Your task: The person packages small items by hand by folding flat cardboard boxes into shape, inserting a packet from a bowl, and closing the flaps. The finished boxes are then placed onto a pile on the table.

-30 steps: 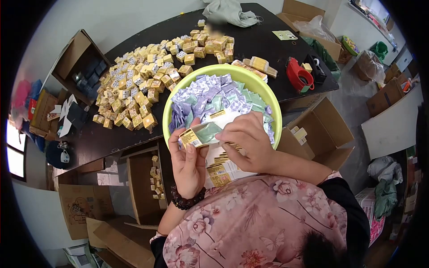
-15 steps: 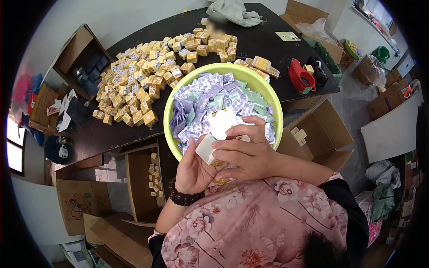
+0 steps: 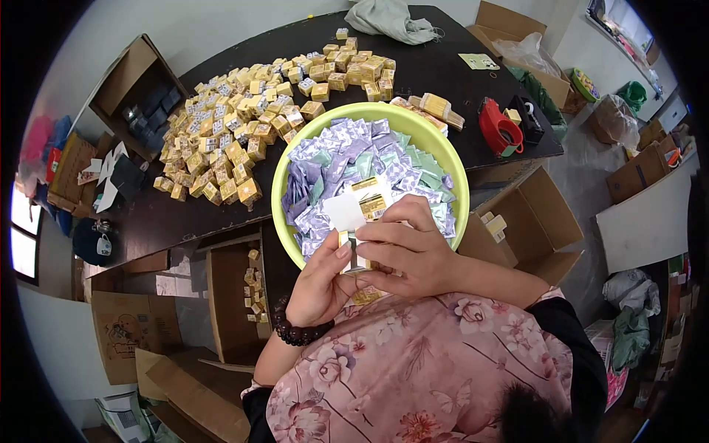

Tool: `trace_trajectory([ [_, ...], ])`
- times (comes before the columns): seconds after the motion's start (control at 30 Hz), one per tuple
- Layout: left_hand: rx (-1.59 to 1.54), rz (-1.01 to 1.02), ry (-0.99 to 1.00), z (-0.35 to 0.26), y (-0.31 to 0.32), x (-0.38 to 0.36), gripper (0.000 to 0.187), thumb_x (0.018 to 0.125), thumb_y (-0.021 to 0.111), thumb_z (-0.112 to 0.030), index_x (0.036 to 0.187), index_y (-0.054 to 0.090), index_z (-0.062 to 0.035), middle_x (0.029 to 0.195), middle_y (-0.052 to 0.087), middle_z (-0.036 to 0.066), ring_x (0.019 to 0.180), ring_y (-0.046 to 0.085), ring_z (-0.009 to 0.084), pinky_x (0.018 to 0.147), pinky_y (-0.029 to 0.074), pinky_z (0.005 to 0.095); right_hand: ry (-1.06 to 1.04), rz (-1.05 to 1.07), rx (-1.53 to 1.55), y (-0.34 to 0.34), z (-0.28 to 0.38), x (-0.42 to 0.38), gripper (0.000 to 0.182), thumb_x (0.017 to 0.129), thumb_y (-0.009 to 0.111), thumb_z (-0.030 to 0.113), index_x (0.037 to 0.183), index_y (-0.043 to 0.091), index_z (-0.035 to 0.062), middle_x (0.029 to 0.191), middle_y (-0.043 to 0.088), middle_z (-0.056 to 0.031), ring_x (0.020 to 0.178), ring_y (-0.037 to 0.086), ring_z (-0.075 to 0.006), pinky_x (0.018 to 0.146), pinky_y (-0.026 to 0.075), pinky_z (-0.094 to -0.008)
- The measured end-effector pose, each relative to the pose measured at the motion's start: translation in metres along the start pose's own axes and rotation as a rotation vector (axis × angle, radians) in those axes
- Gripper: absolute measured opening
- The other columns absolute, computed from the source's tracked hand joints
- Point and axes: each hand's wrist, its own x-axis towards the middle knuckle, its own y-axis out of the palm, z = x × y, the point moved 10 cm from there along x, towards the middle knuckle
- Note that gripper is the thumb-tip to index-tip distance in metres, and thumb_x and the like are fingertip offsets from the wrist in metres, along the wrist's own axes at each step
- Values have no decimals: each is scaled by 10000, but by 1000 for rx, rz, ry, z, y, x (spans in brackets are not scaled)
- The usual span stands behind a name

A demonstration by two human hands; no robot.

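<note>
Both hands hold one small yellow and white carton (image 3: 360, 214) over the near rim of a lime green basin (image 3: 441, 164). My left hand (image 3: 322, 280) grips it from below, thumb up on its side. My right hand (image 3: 410, 251) wraps its right side, fingers on the front. A white flap of the carton stands open at the top left. The basin is full of purple and green sachets (image 3: 354, 166). More flat yellow cartons (image 3: 365, 295) lie under my hands, mostly hidden.
A big heap of small yellow boxes (image 3: 244, 133) covers the black table (image 3: 421, 66). A red tape dispenser (image 3: 498, 129) stands at right. Open cardboard boxes sit below at left (image 3: 233, 295) and right (image 3: 532, 214). A grey cloth (image 3: 388, 18) lies at the far edge.
The green sachet seen a second ago is out of sight. The carton has been turned upright between both hands, its barcode face now up, and my left thumb has come up along it.
</note>
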Motion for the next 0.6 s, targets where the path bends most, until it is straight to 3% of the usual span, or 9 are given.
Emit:
trace_trajectory([
  [0.23, 120, -24, 49, -4, -2, -1, 342, 1003, 416, -102, 1331, 416, -5, 1231, 538, 121, 1083, 591, 191, 848, 567, 325, 86, 68, 176, 9, -8, -1, 332, 733, 770, 197, 1018, 622, 114, 1136, 578, -23, 1022, 508, -264, 878, 395, -397],
  [0.4, 118, -32, 108, -2, -8, 2, 337, 1003, 413, -99, 1328, 418, -7, 1220, 545, 115, 1071, 594, 184, 834, 568, 316, 80, 94, 226, 13, -9, -2, 378, 711, 781, 177, 1058, 654, 95, 1125, 614, -48, 994, 515, -262, 856, 414, -378],
  [0.5, 159, -31, 116, -6, 5, 3, 358, 1008, 405, -106, 1356, 386, -26, 1232, 540, 115, 1100, 587, 208, 851, 563, 326, 176, 6, 317, 7, -19, -4, 289, 753, 758, 137, 1013, 635, 104, 1204, 572, -33, 1074, 517, -276, 925, 421, -398],
  [0.57, 181, -23, 98, -5, 7, 3, 373, 1011, 398, -113, 1375, 364, -37, 1250, 531, 116, 1122, 580, 225, 867, 559, 331, 362, 27, 664, 21, -36, -11, 252, 797, 711, 81, 1034, 627, 105, 1217, 590, -68, 1174, 527, -293, 989, 410, -415],
  [0.6, 142, 6, 62, 0, 4, 3, 399, 1017, 400, -136, 1400, 330, -50, 1290, 501, 120, 1160, 558, 246, 904, 542, 356, 361, 26, 664, 21, -37, -9, 252, 797, 711, 81, 1034, 627, 105, 1217, 590, -68, 1174, 527, -293, 989, 410, -415],
])
